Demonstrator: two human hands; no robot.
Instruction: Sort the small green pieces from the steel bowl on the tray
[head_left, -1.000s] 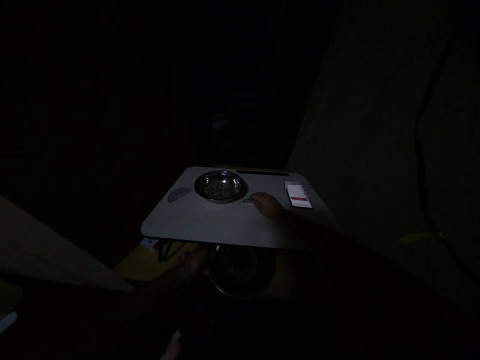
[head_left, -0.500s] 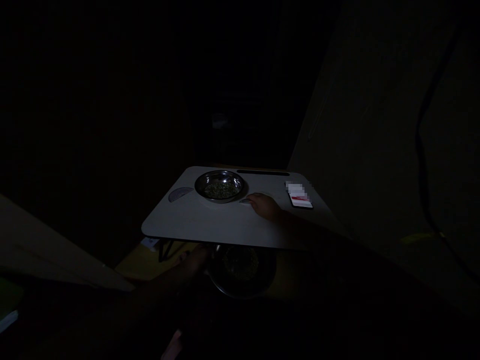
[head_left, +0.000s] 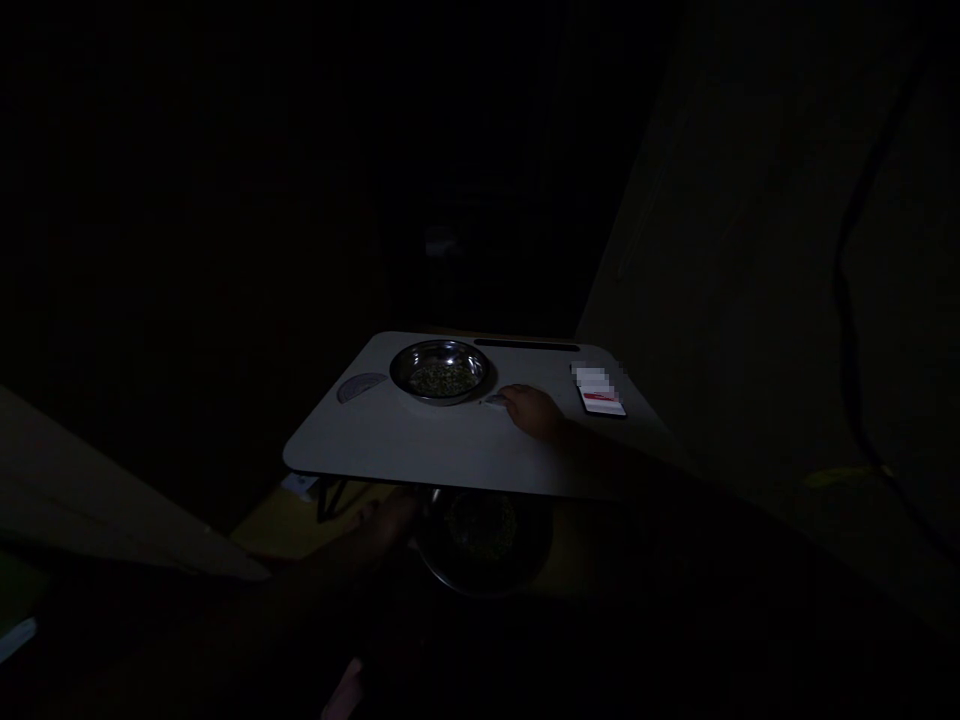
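Observation:
On the white low table, my right hand rests just right of a steel bowl holding small pale-green bits. Its fingers are closed at a small pale thing at the fingertips, too dim to name. Below the table's front edge, my left hand is beside the rim of a larger metal bowl, which has more greenish bits in it. Darkness hides the left fingers, so whether they grip the rim does not show.
A lit phone lies on the table's right side. Printed at the left is a protractor-like half circle. A dark slot runs along the far edge. A dark cable hangs by the right wall. The surroundings are very dark.
My right hand has shifted very slightly, its fingertips staying low by the table. The left hand and both bowls look the same.

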